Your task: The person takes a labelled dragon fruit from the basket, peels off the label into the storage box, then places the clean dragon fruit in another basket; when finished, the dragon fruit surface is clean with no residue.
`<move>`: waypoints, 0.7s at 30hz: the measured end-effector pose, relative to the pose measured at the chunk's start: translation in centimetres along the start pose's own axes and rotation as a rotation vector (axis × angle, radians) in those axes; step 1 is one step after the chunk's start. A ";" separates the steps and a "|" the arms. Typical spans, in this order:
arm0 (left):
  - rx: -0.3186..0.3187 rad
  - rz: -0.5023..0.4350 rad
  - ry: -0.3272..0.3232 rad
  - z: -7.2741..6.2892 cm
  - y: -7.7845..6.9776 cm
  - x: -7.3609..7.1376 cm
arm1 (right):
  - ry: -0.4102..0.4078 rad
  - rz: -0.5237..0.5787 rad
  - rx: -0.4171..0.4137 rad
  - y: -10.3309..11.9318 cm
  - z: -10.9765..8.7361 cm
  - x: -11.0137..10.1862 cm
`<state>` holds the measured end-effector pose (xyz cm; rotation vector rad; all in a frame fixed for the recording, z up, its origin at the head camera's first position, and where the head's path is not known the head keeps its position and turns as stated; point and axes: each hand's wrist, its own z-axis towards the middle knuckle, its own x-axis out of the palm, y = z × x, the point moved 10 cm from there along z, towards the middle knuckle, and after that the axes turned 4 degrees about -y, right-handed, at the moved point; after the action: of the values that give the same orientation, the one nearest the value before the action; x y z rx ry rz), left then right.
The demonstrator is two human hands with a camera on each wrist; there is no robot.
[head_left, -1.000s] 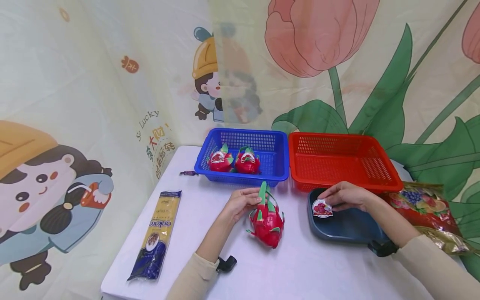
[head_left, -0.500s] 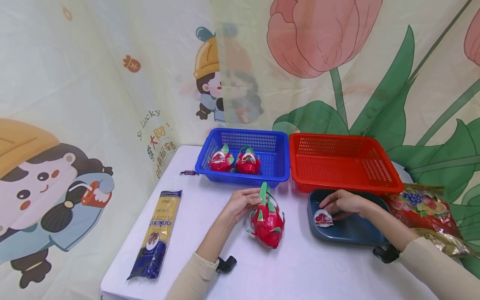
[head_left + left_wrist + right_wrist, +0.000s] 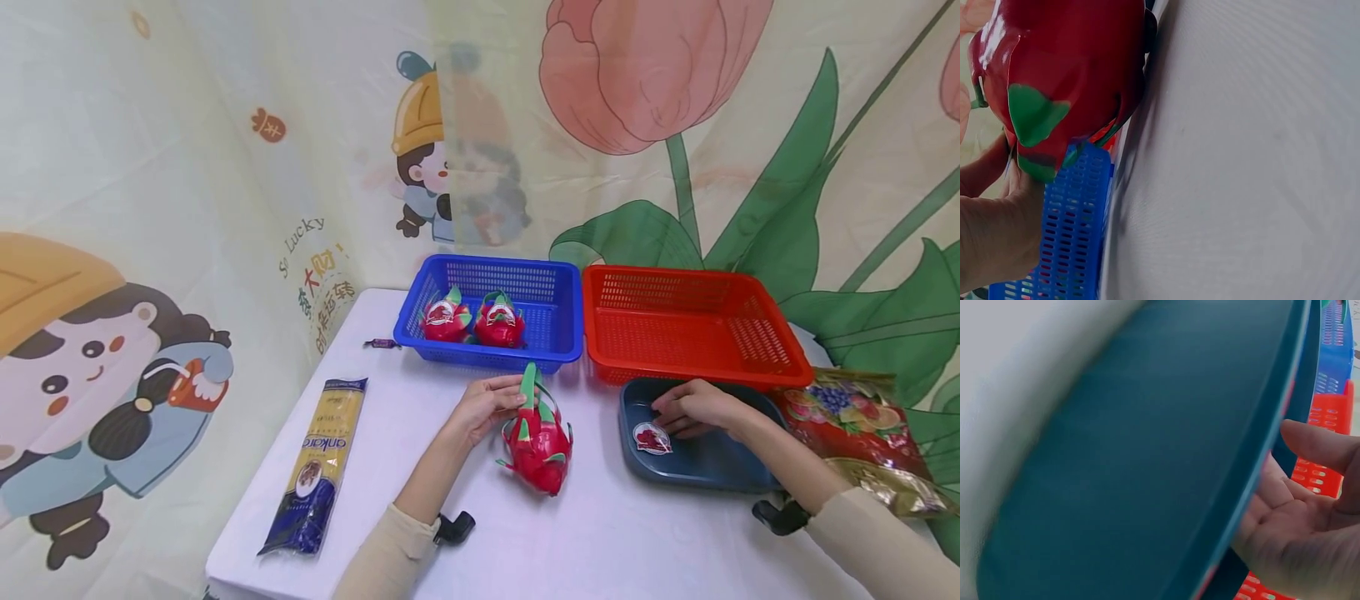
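Note:
My left hand (image 3: 487,408) pinches the green leafy top of a red dragon fruit (image 3: 542,454), which lies tilted on the white table in the head view. The left wrist view shows the same dragon fruit (image 3: 1079,69) close up, past my thumb. Inside the dark blue tray (image 3: 637,471), a round white label (image 3: 652,438) with a red dragon fruit picture lies on the bottom. My right hand (image 3: 697,410) reaches into the tray, fingertips right at the label's upper right edge. In the right wrist view its thumb stands apart from the fingers behind the tray's rim (image 3: 1260,450).
Two labelled dragon fruits (image 3: 500,323) sit in a blue basket (image 3: 551,357) at the back. A red basket (image 3: 675,371) stands beside it, behind the tray. Pasta (image 3: 315,467) lies at left, with a small wrapped candy (image 3: 382,343) beyond it. A red-gold bag (image 3: 855,433) lies at right.
My right hand has lowered the round label into the tray, and its fingers have loosened from it. The left hand and its dragon fruit have stayed in place.

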<state>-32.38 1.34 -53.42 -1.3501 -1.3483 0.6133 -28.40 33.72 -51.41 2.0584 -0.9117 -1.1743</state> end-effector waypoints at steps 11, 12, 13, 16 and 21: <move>0.009 0.011 -0.009 -0.1 -0.1 -0.1 | -0.013 0.017 -0.004 -0.5 -0.8 -0.2; 0.006 0.010 -0.011 -0.1 -0.1 -0.1 | -0.018 0.021 0.002 -0.7 -0.8 -0.3; 0.003 0.008 -0.012 -0.1 0.0 -0.1 | -0.023 0.017 0.005 -0.8 -0.8 -0.4; -0.001 0.007 -0.012 -0.1 0.0 -0.1 | -0.042 -0.010 0.008 -1.0 -0.8 -0.8; -0.007 0.012 -0.012 -0.1 0.1 -0.2 | -0.052 -0.039 0.003 -1.2 -0.7 -1.2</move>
<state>-32.27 1.18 -53.53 -1.3628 -1.3537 0.6264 -27.87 35.47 -51.41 2.0651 -0.9022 -1.2529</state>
